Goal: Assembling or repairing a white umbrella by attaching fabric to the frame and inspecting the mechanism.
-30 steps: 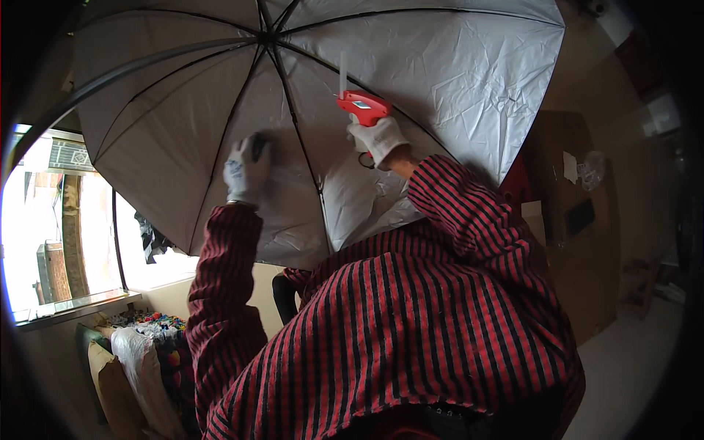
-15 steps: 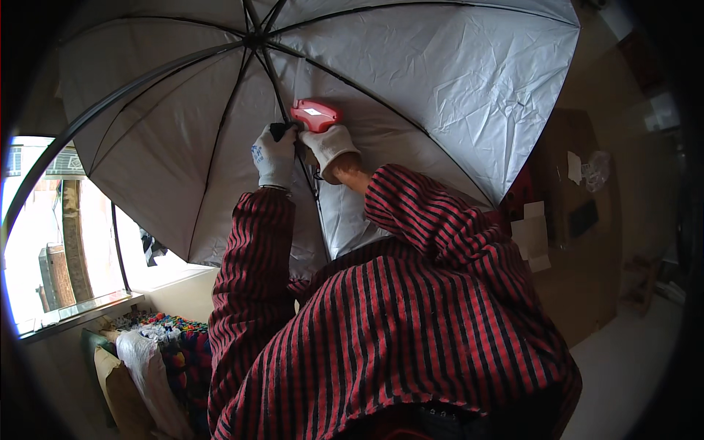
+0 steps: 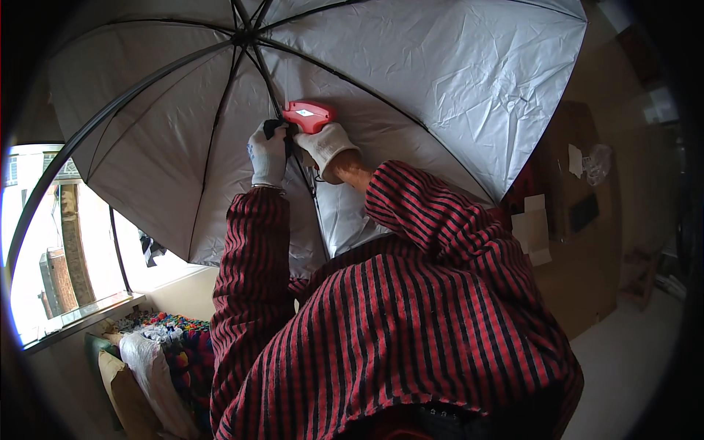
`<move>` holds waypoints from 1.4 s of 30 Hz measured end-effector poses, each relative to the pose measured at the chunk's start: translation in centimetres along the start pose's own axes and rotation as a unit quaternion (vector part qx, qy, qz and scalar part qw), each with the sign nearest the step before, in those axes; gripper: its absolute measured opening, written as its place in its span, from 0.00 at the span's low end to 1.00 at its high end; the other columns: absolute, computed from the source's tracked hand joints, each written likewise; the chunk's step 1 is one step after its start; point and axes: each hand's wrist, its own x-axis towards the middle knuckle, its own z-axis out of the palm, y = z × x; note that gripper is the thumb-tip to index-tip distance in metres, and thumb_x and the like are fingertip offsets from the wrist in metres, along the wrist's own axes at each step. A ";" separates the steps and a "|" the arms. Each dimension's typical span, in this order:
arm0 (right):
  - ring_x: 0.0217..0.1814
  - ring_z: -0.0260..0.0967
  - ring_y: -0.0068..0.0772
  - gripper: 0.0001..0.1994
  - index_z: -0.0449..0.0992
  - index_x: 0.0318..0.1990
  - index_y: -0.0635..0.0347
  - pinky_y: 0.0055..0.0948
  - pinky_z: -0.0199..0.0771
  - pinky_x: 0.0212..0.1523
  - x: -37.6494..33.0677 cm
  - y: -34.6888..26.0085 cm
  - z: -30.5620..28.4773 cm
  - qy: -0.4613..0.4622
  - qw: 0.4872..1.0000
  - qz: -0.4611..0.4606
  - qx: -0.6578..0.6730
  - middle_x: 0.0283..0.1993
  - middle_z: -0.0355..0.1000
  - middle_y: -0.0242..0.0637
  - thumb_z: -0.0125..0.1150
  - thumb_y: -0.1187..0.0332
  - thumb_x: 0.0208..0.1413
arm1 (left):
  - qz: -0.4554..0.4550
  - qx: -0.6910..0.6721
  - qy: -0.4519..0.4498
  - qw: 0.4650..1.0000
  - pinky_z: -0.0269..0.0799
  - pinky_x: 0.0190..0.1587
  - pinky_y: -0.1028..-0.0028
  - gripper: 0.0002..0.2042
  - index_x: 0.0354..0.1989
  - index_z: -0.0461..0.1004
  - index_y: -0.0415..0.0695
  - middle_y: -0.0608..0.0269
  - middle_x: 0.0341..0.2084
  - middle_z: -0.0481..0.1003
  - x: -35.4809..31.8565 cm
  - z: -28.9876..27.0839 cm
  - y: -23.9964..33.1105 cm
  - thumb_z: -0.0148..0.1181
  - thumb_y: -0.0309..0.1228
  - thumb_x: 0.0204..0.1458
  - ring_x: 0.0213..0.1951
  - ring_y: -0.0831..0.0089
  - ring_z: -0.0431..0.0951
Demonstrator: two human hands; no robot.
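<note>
An opened umbrella [image 3: 469, 81] with a silvery inner canopy and black ribs spreads before me, its underside facing me. My left hand [image 3: 268, 155], in a white knit glove, is closed at a rib, with a small black piece [image 3: 275, 129] at its fingertips. Close beside it, my right hand [image 3: 329, 149], also gloved, grips a red gun-shaped hand tool [image 3: 309, 116] bearing a white label. The tool's narrow end points toward the left fingertips and the rib. Its handle is hidden in the glove, so its exact kind is unclear.
The curved black umbrella shaft [image 3: 110, 106] runs from the hub [image 3: 243, 38] down the left side. A bright window [image 3: 70, 242] lies beyond it. Bagged goods [image 3: 150, 370] and colourful textiles sit at lower left. Brown cardboard [image 3: 587, 279] stands at right.
The umbrella and both hands sit slightly farther left in the picture. Both hands keep their hold, and the red tool stays at the same rib.
</note>
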 end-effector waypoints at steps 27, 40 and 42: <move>0.34 0.76 0.39 0.08 0.71 0.42 0.61 0.39 0.79 0.37 0.2 0.8 -2.7 -0.198 0.768 0.063 0.605 0.33 0.75 0.41 0.56 0.68 0.58 | -0.019 -0.047 -0.094 0.994 0.70 0.31 0.76 0.08 0.36 0.78 0.37 0.65 0.26 0.78 0.6 -1.1 -0.4 0.53 0.24 0.51 0.27 0.79 0.74; 0.32 0.77 0.40 0.10 0.71 0.43 0.61 0.41 0.80 0.32 0.9 -0.3 -3.4 -0.187 0.805 0.102 0.554 0.34 0.75 0.41 0.58 0.67 0.57 | -0.021 -0.002 -0.122 0.992 0.68 0.23 0.74 0.08 0.33 0.77 0.37 0.60 0.20 0.76 0.4 -1.1 0.9 0.53 0.25 0.49 0.21 0.76 0.73; 0.32 0.76 0.40 0.10 0.72 0.42 0.61 0.41 0.80 0.32 1.0 -0.4 -3.5 -0.181 0.807 0.104 0.552 0.34 0.75 0.41 0.58 0.67 0.56 | -0.021 -0.012 -0.129 0.991 0.66 0.21 0.74 0.08 0.34 0.76 0.37 0.59 0.20 0.75 0.4 -0.8 1.2 0.53 0.25 0.49 0.19 0.77 0.72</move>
